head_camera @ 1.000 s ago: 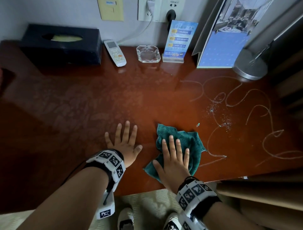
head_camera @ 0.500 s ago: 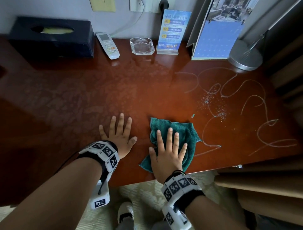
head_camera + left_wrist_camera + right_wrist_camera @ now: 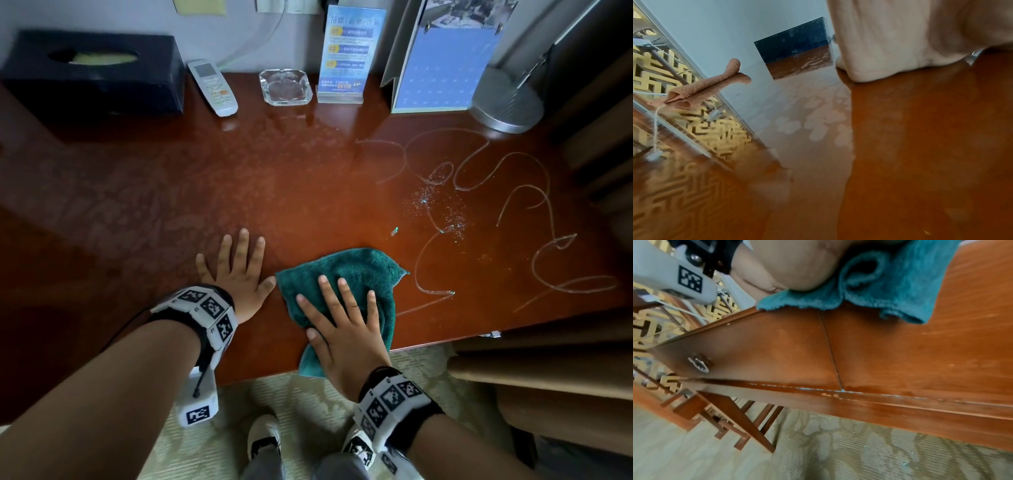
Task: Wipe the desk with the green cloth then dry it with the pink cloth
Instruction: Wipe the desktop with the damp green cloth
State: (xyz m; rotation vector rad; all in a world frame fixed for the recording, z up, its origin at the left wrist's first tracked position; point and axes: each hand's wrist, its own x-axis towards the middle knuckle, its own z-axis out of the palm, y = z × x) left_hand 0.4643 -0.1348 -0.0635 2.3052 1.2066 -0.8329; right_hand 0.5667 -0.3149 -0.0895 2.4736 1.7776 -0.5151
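Right hand (image 3: pixel 346 329) flat, fingers straight, pressing crumpled green terry cloth (image 3: pixel 363 274) on glossy red-brown wooden desk (image 3: pixel 274 192); left hand (image 3: pixel 239 274) flat, holds nothing. Wiping part done: white streaks (image 3: pixel 534 219) remain right. Folded pink cloth (image 3: pixel 709 86) unused.

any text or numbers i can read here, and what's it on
"01", "02", "03": yellow step numbers on the blue sign card in its clear stand at the back of the desk.
The sign card's heading and the lines beside the numbers: too blurred to read.
Remote control: its button labels are too small to read.
Blue calendar: grid only, digits unreadable.
Wristband markers: black-and-white code squares, no letters.
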